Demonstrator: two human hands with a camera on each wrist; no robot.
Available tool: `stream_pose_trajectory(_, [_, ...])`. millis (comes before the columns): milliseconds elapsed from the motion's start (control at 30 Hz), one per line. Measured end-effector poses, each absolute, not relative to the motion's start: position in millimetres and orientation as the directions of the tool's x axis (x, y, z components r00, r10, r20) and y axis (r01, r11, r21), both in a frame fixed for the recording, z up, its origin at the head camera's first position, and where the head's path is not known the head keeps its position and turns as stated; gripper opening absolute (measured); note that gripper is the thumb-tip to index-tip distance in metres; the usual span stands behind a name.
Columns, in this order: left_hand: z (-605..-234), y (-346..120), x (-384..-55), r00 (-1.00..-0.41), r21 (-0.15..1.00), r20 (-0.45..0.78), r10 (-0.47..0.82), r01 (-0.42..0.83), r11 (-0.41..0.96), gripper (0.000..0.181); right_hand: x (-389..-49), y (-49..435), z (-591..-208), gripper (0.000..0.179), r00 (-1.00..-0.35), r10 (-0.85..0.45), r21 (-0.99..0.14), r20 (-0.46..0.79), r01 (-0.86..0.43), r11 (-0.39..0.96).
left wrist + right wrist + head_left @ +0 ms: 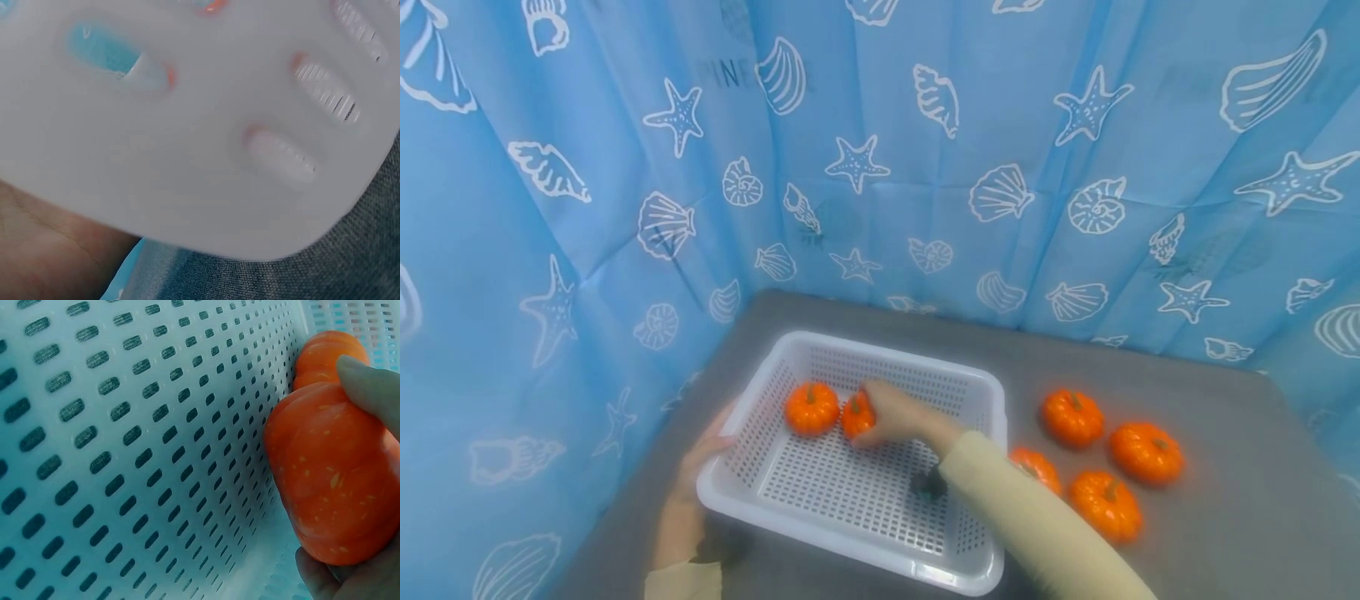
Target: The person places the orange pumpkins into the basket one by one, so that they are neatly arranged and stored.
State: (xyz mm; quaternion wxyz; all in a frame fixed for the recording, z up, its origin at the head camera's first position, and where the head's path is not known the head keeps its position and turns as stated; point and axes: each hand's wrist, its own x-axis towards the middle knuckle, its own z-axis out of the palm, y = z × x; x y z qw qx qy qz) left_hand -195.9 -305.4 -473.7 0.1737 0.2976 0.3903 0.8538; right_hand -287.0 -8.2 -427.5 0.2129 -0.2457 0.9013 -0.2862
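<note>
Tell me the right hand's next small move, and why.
The right hand should probably let go of the held pumpkin: it is already inside the white basket, close beside another pumpkin, and four more pumpkins lie outside. The left hand is at the rim.

Six pumpkins (811, 408), one basket (835, 540)
Two were in the basket; four sat on the table (1225, 517) past the basket's right edge.

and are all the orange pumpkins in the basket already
No, four orange pumpkins are on the grey table, to the right of the white basket.
</note>
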Motion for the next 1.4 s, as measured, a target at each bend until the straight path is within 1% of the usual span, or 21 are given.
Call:
stream_pose_trajectory(200, [-470,-305,-192,-0.799,0.813,0.312,0.514,-0.056,-0.579,0.067,-287,-7,-430,0.086,-0.792,-0.554,-0.645,-0.258,-0.286,0.709])
stream_pose_trajectory(367, [-473,-306,-193,-0.79,0.791,0.333,0.515,-0.063,-0.609,0.067,-287,-5,-430,0.08,-0.786,-0.557,-0.656,-0.268,-0.275,0.703])
stream_pose_trajectory(533, [-474,-306,-196,-0.779,0.768,0.357,0.515,-0.069,-0.637,0.068,-288,-3,-430,0.081,-0.787,-0.546,-0.637,-0.286,-0.27,0.722])
stream_pose_trajectory(667, [-472,-306,-196,-0.782,0.794,0.347,0.518,-0.048,-0.606,0.068,-287,-2,-428,0.084,-0.785,-0.54,-0.621,-0.304,-0.267,0.737])
stream_pose_trajectory(867, [-469,-307,-195,-0.811,0.849,0.296,0.504,-0.018,-0.528,0.067,-284,0,-425,0.091,-0.772,-0.546,-0.59,-0.324,-0.286,0.755])
stream_pose_trajectory(1033, [-469,-306,-195,-0.792,0.811,0.318,0.522,-0.057,-0.582,0.067,-284,-1,-423,0.097,-0.773,-0.539,-0.564,-0.334,-0.294,0.771])
stream_pose_trajectory(1167, [-473,-308,-198,-0.776,0.808,0.345,0.528,-0.041,-0.588,0.068,-285,-1,-423,0.099,-0.776,-0.533,-0.553,-0.338,-0.295,0.779])
stream_pose_trajectory(1267, [-475,-308,-199,-0.767,0.802,0.362,0.53,-0.033,-0.596,0.068,-286,0,-424,0.098,-0.785,-0.522,-0.55,-0.335,-0.286,0.784])
stream_pose_trajectory(1400, [-475,-308,-198,-0.763,0.768,0.37,0.531,-0.071,-0.637,0.068,-289,3,-422,0.095,-0.789,-0.516,-0.556,-0.335,-0.277,0.784])
